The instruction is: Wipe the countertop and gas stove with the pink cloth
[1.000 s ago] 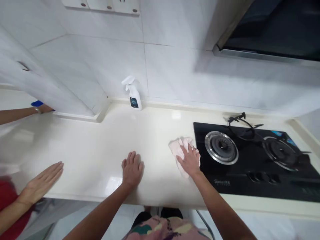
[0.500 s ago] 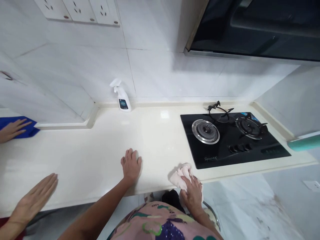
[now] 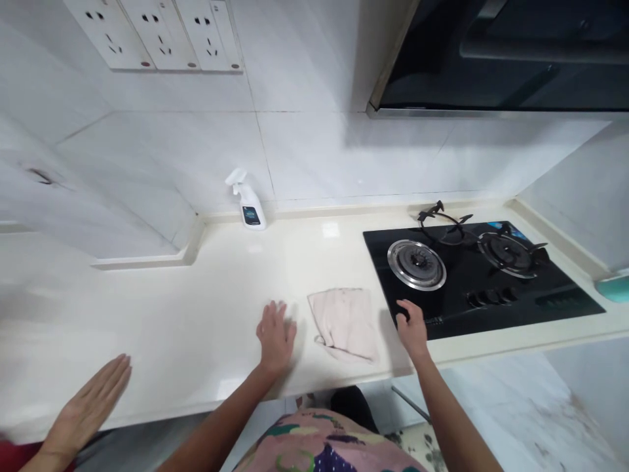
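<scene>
Cloth [image 3: 344,324] lengthwise front-to-back between left hand [image 3: 275,337], right hand [image 3: 411,330]; left fingers spread, right curled.

Nothing legible for me: the label [image 3: 250,215] on the spray bottle [image 3: 248,200] left of the gas hob [image 3: 462,269] is too small, and the hob's front logo [image 3: 432,320] is blurred.

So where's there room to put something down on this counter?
There's room on the bare countertop between the spray bottle and the left hand. It's crowded on the right, around the pink cloth, right hand and gas hob.
</scene>
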`<state>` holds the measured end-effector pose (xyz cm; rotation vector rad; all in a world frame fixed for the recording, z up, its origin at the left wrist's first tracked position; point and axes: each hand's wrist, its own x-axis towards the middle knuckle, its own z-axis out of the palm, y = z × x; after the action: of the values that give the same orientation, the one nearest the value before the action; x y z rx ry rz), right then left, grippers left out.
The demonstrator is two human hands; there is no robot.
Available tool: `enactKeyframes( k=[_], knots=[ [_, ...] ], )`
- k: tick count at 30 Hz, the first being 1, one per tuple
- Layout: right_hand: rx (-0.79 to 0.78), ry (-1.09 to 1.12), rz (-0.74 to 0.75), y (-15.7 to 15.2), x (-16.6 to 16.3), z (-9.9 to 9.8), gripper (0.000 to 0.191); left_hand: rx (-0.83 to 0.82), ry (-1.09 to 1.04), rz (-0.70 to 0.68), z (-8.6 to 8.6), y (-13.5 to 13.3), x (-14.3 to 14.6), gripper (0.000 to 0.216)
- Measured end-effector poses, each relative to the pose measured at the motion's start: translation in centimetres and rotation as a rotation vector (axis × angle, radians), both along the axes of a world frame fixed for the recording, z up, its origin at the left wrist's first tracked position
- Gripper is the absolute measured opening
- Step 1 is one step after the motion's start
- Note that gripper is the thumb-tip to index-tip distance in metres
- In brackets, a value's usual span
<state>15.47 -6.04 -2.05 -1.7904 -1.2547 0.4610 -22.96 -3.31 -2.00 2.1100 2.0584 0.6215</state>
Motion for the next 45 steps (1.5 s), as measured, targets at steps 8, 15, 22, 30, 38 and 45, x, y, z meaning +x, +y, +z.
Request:
enactKeyframes(
  k=[8,15,22,30,38,45],
  knots=[
    [-0.242,-0.751,-0.176,-1.4,0.6,-3.9,0.063,-0.144,0.004,-0.679,1.8,-2.4,12.2,0.063],
    [-0.141,-0.777,-0.191,-1.6,0.8,-4.7,0.066,-0.34,0.07,-0.844,0.5,2.8,18.3,0.082],
    [-0.131,-0.77,-0.201,-1.5,0.8,-4.5,0.066,-0.484,0.117,-0.392,2.4,14.5,18.2,0.107],
    [-0.16,-0.734,-0.197,-1.7,1.0,-4.2,0.064,-0.379,0.169,-0.101,3.0,18.0,6.8,0.09],
    [-0.177,-0.726,-0.192,-1.7,0.9,-4.0,0.064,-0.346,0.067,-0.234,1.6,9.7,10.0,0.086],
    [-0.183,-0.708,-0.192,-1.9,1.1,-4.3,0.066,-0.237,0.04,-0.759,-0.3,-4.3,12.3,0.079]
  ],
)
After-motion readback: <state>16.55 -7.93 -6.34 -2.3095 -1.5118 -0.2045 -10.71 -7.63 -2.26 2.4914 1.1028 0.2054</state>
